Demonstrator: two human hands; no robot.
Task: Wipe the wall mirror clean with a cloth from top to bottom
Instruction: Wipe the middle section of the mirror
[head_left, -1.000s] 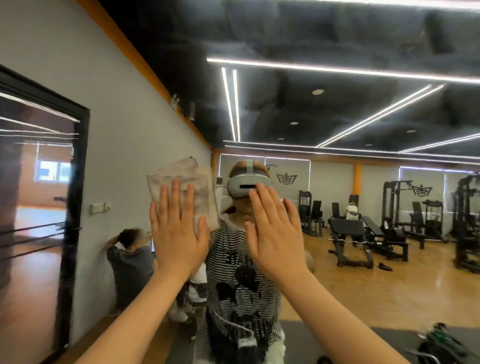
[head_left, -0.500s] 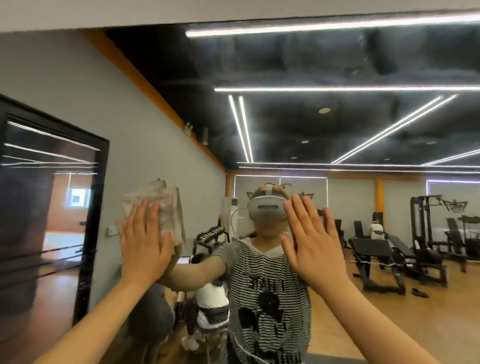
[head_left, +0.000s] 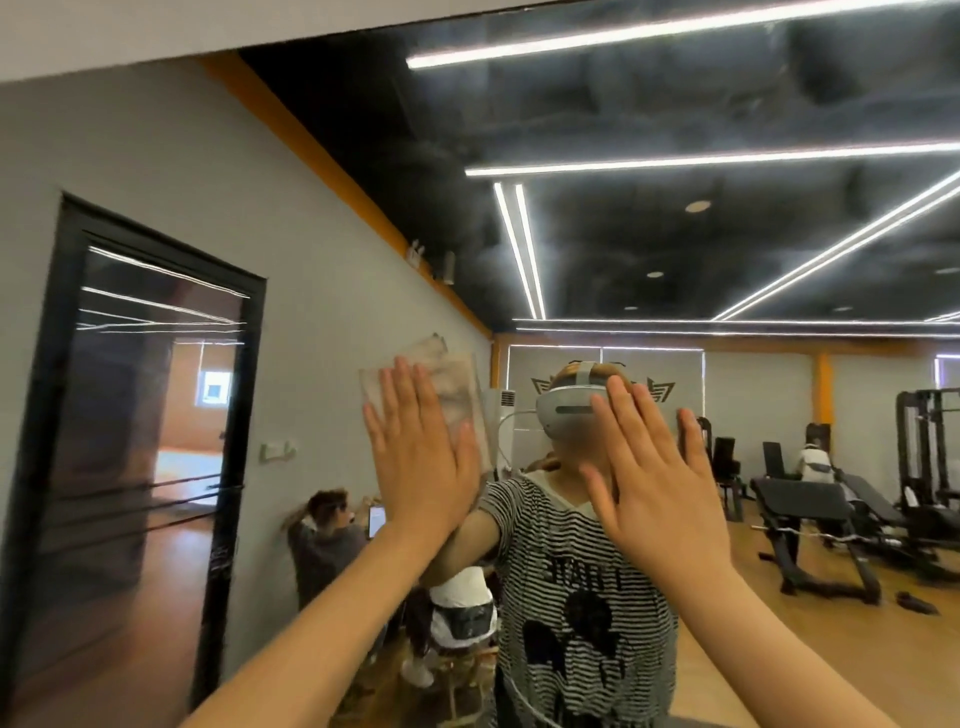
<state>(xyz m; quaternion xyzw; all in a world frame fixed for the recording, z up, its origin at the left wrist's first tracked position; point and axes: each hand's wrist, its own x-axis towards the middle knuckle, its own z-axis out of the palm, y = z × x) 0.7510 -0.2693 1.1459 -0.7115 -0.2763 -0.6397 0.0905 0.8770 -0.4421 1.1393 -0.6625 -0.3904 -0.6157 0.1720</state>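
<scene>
Head view: wall mirror (head_left: 675, 249) fills the frame, its lower edge cut off, top edge visible at upper left. Reflected face is blurred. Reflected striped shirt (head_left: 582, 587) carries mirrored lettering, not legible. Left hand (head_left: 421, 462), fingers straight and together, presses a grey cloth (head_left: 457, 395) flat against the glass. Right hand (head_left: 649, 478), fingers straight and spread, lies flat toward the glass, holding nothing; contact cannot be confirmed
</scene>
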